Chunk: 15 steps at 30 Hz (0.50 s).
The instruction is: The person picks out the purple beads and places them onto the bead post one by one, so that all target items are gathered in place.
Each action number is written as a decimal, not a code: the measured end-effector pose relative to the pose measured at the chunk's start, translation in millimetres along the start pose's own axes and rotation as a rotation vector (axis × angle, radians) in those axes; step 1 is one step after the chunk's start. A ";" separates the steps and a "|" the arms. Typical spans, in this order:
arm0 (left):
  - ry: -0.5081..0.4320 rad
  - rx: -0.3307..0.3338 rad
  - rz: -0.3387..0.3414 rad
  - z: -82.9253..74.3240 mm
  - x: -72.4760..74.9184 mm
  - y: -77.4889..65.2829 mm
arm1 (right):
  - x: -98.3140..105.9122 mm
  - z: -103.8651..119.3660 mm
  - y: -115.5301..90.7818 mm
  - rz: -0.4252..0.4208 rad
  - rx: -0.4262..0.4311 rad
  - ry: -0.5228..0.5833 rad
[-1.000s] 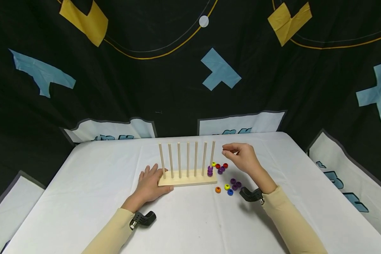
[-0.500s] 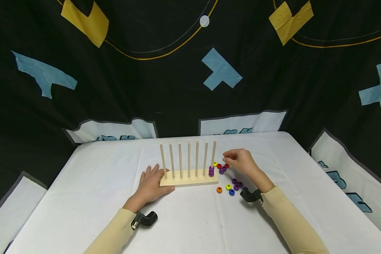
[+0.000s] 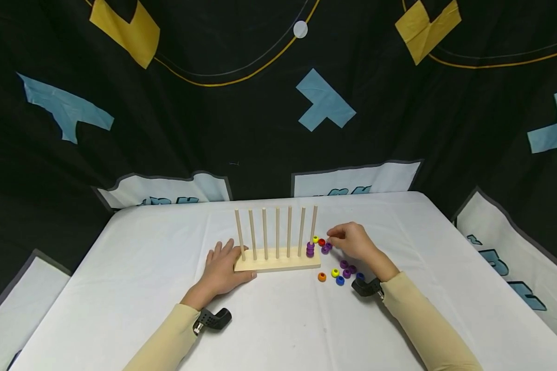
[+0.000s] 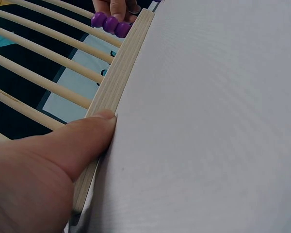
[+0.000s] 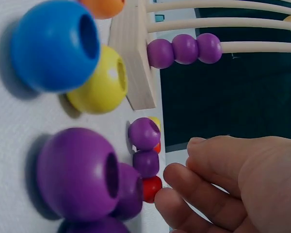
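A peg rack point(image 3: 278, 265) sat below the head frame's centre, its left end gripped between the left hand's point(image 3: 223, 273) thumb and fingers, apparently for steadiness. The right hand's point(image 3: 353, 241) fingers, half-curled, hung beside a red bead point(image 5: 151, 189); whether they pinched it, I couldn't tell.

Nothing legible here, folks: blue, black-outlined letter-like marks point(image 3: 494, 263) on white, dark-bordered cloth panels point(image 3: 353, 179) beyond the white-covered table's far and right edges, unreadable.
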<state>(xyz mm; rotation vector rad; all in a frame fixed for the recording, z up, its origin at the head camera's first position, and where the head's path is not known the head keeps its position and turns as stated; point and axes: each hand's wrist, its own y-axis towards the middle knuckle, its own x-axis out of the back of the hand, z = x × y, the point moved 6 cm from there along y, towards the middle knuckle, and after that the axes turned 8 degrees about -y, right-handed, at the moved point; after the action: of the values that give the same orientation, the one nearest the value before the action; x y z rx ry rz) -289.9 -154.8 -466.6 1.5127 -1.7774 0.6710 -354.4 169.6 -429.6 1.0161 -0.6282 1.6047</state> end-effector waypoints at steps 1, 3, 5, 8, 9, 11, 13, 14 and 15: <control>0.002 0.000 0.000 0.2 0.0 0.1 | -0.6 -0.1 0.1 0.003 0.002 -0.007; 0.007 -0.002 0.000 0.5 0.1 0.4 | -1.5 -0.6 0.2 0.006 0.002 -0.015; 0.009 -0.005 -0.002 0.8 0.1 0.8 | -2.8 -1.4 0.4 0.012 -0.002 -0.022; 0.012 -0.006 -0.005 1.4 -0.3 1.5 | -5.2 -2.2 0.0 0.024 -0.011 -0.028; 0.012 -0.006 -0.006 1.7 -0.5 1.6 | -6.1 -2.4 -0.2 0.028 -0.016 -0.031; 0.012 -0.003 -0.006 2.0 -1.0 1.7 | -7.6 -2.7 -0.4 0.032 -0.016 -0.037; 0.010 -0.003 -0.007 2.1 -1.2 1.5 | -8.6 -3.0 -0.3 0.034 -0.017 -0.039; 0.010 -0.004 -0.007 2.2 -1.2 1.4 | -8.9 -3.1 -0.1 0.034 -0.015 -0.041; 0.010 -0.005 -0.009 2.1 -1.0 1.3 | -9.4 -3.3 0.1 0.034 -0.012 -0.041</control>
<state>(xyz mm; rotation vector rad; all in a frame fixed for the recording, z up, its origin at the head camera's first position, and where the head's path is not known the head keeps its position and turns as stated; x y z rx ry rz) -291.5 -155.5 -468.6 1.5103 -1.7632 0.6679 -355.0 167.5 -439.3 1.0363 -0.6859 1.6114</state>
